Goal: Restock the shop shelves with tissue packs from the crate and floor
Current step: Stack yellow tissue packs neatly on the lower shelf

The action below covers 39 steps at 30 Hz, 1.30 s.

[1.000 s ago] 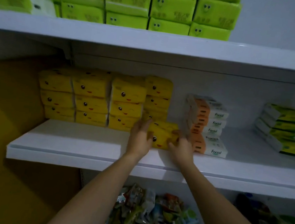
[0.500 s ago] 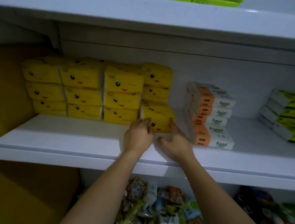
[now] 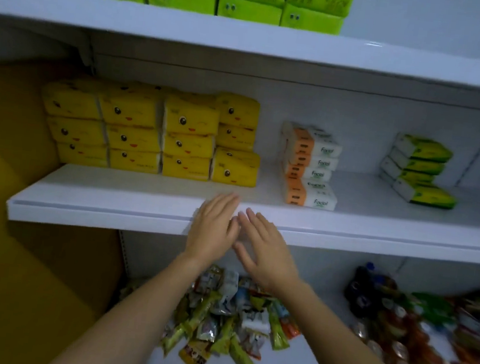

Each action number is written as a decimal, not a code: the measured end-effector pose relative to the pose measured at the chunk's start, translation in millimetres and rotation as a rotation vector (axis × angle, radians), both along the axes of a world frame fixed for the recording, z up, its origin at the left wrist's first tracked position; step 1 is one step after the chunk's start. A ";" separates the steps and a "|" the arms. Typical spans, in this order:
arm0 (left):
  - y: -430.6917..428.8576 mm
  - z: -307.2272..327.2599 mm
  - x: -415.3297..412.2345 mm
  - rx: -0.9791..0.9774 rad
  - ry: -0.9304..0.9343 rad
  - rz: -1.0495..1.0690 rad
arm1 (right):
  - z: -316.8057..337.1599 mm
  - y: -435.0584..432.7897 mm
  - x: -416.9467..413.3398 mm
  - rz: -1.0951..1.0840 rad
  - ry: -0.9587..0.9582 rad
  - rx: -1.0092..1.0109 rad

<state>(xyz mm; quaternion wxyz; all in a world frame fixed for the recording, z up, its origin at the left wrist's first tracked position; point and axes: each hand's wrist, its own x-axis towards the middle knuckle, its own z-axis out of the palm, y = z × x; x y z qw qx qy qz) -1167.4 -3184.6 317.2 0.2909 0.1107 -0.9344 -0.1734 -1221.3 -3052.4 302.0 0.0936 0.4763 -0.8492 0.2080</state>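
Snack packets [image 3: 226,315] litter the lowest shelf beneath both forearms. Above them the left hand [image 3: 214,226] and right hand [image 3: 264,250] hover flat-fingered and empty (fingertips nearly meeting) over the front edge of the middle shelf [image 3: 94,213]. Beyond, a yellow tissue pack [image 3: 234,167] sits beside the yellow stacks [image 3: 131,127].

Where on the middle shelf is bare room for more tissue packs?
Bare: the front strip of the middle shelf before the yellow packs, and the patch between the orange-white stack and the green-white stack. Crowded: the left part, filled with yellow packs.
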 end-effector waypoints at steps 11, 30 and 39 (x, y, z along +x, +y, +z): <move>161.9 -98.1 80.5 0.080 -0.337 -0.217 | -82.8 218.0 108.2 -0.365 -0.195 0.163; 399.0 -350.9 -48.6 0.098 -0.875 -0.681 | -373.2 480.1 70.2 -1.063 -0.917 -0.022; 501.9 -565.3 -181.1 0.272 -1.144 -0.736 | -550.2 506.1 -79.7 -1.255 -1.011 -0.284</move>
